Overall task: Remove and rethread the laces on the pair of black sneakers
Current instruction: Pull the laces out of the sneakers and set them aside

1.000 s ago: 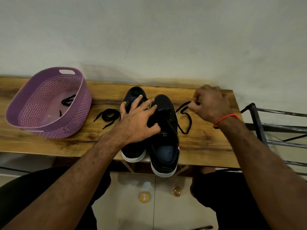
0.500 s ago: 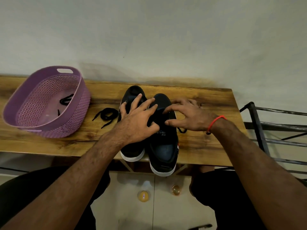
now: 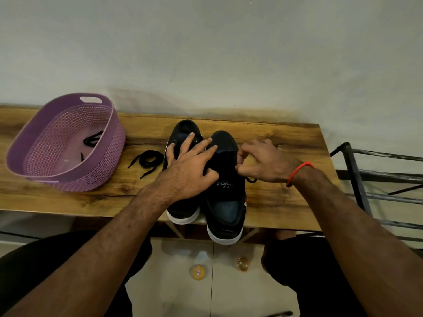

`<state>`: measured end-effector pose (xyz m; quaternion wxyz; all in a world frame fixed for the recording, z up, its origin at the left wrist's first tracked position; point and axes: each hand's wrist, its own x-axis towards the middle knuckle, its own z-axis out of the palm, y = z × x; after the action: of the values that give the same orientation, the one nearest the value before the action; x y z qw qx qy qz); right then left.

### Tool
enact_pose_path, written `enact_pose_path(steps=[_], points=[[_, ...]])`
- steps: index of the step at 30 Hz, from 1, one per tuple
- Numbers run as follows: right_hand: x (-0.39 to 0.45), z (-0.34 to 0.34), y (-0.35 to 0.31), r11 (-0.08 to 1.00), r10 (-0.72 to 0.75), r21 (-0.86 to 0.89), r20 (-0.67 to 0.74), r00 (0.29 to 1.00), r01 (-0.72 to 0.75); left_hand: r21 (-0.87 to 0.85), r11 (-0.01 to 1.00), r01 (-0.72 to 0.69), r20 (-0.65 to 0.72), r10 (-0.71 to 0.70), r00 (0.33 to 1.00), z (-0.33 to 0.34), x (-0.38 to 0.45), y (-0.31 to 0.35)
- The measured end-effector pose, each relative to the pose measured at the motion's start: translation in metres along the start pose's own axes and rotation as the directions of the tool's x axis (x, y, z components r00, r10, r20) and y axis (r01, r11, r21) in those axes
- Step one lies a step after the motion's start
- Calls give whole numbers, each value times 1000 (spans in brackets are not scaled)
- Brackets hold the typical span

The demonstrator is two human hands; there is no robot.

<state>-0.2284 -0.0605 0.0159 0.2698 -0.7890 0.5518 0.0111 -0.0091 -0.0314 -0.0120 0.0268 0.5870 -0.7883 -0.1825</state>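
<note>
Two black sneakers with white soles stand side by side on the wooden table [image 3: 286, 202], toes towards the wall. My left hand [image 3: 190, 168] rests across both, fingers spread straight over the left sneaker [image 3: 183, 207] and the front of the right sneaker [image 3: 226, 202]. My right hand [image 3: 265, 162] is at the right sneaker's right edge, thumb and fingers curled and pinching a black lace [image 3: 251, 179]; only a short loop shows under the hand. A loose black lace [image 3: 146, 160] lies left of the shoes.
A purple plastic basket [image 3: 103, 161] sits at the table's left with another black lace [image 3: 91, 139] inside. A dark metal rack [image 3: 366, 175] stands to the right of the table. Two small bottles [image 3: 198, 272] stand on the floor between my knees.
My right hand came in from the table's right side, where it held the lace out, to the right sneaker's edge. The left hand stayed on the shoes.
</note>
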Motion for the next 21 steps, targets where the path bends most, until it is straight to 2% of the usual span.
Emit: enact_pose_path(steps=[3, 7, 13, 18, 21], points=[[2, 6, -9, 994, -19, -109, -47, 999, 14, 50, 999, -9, -9, 9, 1000, 4, 0, 1], [3, 5, -9, 995, -38, -98, -55, 998, 32, 66, 998, -19, 38, 16, 999, 5, -2, 2], [-5, -8, 8, 997, -59, -37, 124, 991, 64, 128, 992, -5, 131, -12, 991, 5, -3, -1], [-6, -8, 4, 992, -120, 51, 177, 977, 113, 86, 996, -12, 148, 0, 989, 5, -2, -2], [-4, -9, 4, 990, -132, 67, 208, 969, 121, -42, 999, -12, 67, 15, 998, 3, -1, 0]])
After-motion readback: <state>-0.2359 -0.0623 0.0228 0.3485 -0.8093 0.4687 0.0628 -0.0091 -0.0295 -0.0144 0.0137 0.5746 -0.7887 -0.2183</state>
